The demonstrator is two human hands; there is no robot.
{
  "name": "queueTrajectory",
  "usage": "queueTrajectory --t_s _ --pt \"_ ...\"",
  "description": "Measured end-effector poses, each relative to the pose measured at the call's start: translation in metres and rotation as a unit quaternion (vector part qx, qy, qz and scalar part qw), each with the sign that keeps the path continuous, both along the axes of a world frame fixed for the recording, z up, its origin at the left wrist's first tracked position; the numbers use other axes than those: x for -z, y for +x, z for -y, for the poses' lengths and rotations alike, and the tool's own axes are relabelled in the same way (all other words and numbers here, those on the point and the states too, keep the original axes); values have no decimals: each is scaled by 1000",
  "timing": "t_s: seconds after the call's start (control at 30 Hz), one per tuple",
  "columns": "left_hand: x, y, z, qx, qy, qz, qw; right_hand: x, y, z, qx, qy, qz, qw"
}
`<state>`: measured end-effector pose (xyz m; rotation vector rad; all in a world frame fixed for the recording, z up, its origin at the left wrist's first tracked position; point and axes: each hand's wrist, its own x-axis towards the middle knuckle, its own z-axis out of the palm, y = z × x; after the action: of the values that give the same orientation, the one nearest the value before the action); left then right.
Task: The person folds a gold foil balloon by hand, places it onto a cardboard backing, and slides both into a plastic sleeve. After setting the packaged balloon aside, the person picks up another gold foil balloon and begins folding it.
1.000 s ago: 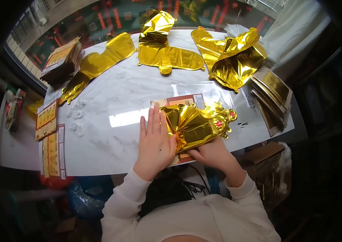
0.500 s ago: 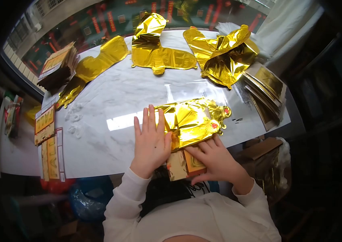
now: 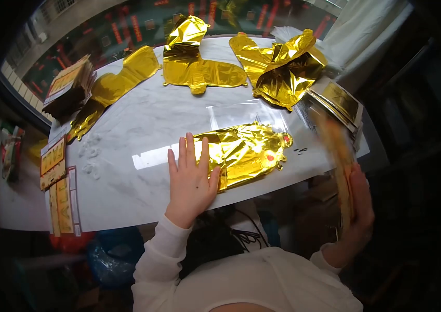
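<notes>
My left hand (image 3: 190,182) lies flat with fingers stretched out, its right side resting on the left end of a folded gold foil balloon (image 3: 246,156). Two small red spots mark the balloon's right end. Off the table's right edge, my right hand (image 3: 360,210) grips an upright printed card packet (image 3: 343,192) in orange and cream, smeared by motion. The packet's upper end overlaps a stack of gold-faced packets (image 3: 346,101) at the table's right side.
Along the back lie a cross-shaped gold foil balloon (image 3: 210,73), a crumpled one (image 3: 288,73) and a long flat one (image 3: 119,80). Another packet stack (image 3: 67,86) stands back left, with printed cards (image 3: 63,205) at the left edge. Clear plastic (image 3: 231,117) lies behind the folded balloon.
My right hand has taken the printed packet from the table's front edge and swung it right, beside the stack. My left hand stays flat on the foil balloon.
</notes>
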<state>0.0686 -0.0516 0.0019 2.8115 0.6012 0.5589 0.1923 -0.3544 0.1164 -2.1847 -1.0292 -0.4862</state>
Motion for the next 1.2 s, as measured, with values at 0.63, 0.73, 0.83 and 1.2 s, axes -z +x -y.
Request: queueTrajectory --t_s 0.63,0.73,0.83,1.2 --pt "2 0 -1 -2 -2 -7 1000 78 67 -81 -42 -121 50 991" --pt "1 -1 -1 -6 -2 -14 1000 87 93 -61 -44 -173 11 984" --pt "1 0 -2 -6 -3 -10 1000 81 96 -57 -55 -220 -17 974" --pt "-1 1 -1 -3 14 -14 1000 70 57 -185 -408 -173 -32 896"
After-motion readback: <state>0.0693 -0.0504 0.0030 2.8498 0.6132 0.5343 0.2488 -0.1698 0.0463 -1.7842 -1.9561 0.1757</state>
